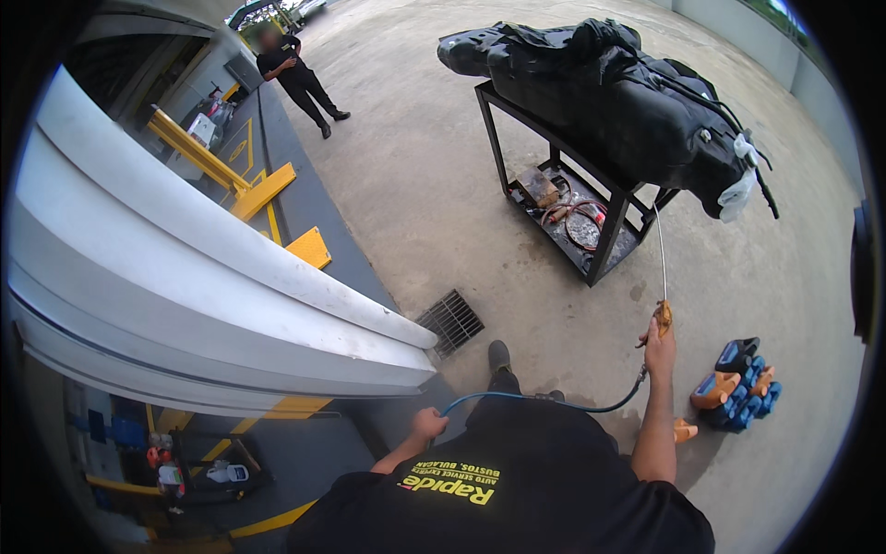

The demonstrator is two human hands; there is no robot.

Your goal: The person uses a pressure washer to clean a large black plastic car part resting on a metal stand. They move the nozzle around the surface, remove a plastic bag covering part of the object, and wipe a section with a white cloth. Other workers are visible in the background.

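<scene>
My right hand [659, 351] is closed round an orange air blow gun [664, 316], whose long thin metal nozzle points away from me, toward a black metal cart [604, 242]. A blue air hose [563, 402] runs from the gun's base across in front of my body. On the left, my left hand [429, 424] is closed on that hose. Atop the cart lies a large black moulded tank [600, 106], with tubes and white plastic wrapping at its right end. The nozzle's tip reaches the cart's near right corner, below the tank; whether it touches is unclear.
Coiled hose [583, 226] and a box [538, 187] lie on the cart's lower shelf. Blue and orange objects [738, 392] sit on the concrete at right. A drain grate [450, 323] adjoins a white pillar [221, 295]. Yellow lift arms [263, 191] and another person [300, 74] are farther left.
</scene>
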